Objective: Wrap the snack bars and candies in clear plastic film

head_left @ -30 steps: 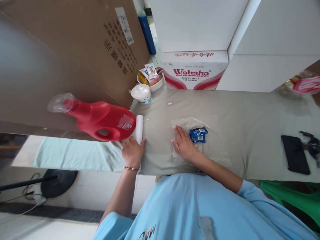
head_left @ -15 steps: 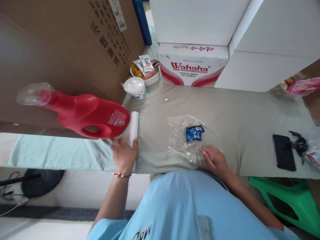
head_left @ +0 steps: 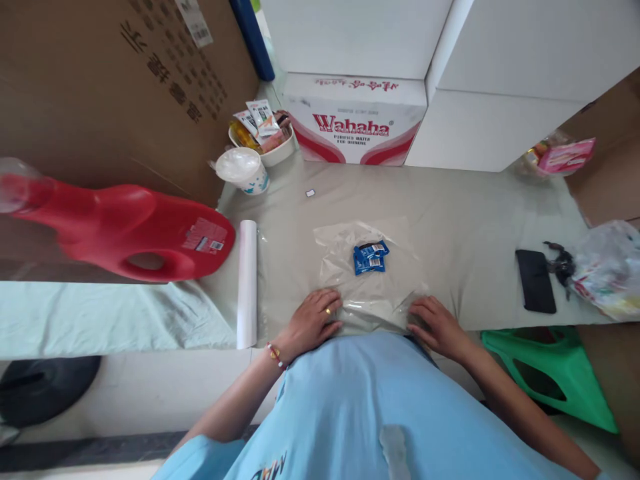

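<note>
A clear plastic sheet point(head_left: 367, 287) lies on the grey-green table cloth point(head_left: 450, 220), with small blue packets point(head_left: 370, 259) on its middle. My left hand point(head_left: 311, 321) pinches the sheet's near left edge, and a ring shows on one finger. My right hand point(head_left: 434, 325) grips the near right edge, fingers curled. A white roll of film point(head_left: 247, 282) lies apart to the left, touched by neither hand. Both hands are at the table's near edge, close to my light blue shirt.
A red detergent jug point(head_left: 135, 230) lies left of the roll before a big cardboard box point(head_left: 100, 87). A cup point(head_left: 243, 170), a bowl of sachets point(head_left: 263, 133) and a Wahaha box point(head_left: 353, 123) stand behind. A black phone point(head_left: 535, 280), keys and a plastic bag point(head_left: 607, 267) lie right.
My left hand let go of the white roll and moved right to the sheet's near edge. My right hand slid from beside the blue packets down to the near right edge.
</note>
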A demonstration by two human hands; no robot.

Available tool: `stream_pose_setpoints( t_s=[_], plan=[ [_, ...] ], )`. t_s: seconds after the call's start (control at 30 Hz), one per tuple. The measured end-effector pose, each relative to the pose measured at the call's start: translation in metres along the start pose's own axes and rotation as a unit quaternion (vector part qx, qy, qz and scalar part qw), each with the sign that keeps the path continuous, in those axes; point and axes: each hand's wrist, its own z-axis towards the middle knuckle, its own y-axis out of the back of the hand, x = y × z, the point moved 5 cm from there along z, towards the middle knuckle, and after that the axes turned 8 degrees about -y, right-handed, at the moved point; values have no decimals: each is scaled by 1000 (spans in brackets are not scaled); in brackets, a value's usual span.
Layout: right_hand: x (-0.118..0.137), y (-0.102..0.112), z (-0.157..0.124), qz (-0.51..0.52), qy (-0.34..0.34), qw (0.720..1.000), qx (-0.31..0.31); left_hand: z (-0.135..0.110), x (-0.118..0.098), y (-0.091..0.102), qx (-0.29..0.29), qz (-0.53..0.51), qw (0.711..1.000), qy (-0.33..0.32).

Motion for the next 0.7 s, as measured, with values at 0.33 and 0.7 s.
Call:
stream_pose_setpoints(
  t_s=[0.33, 0.7],
  plan=[
    [25, 27, 151, -42, 20, 998, -48, 51, -3, 39, -84, 85, 988, 95],
    [11, 1, 174, -124, -62, 988, 63, 59, 53, -6, -14, 150, 966, 212]
  ],
)
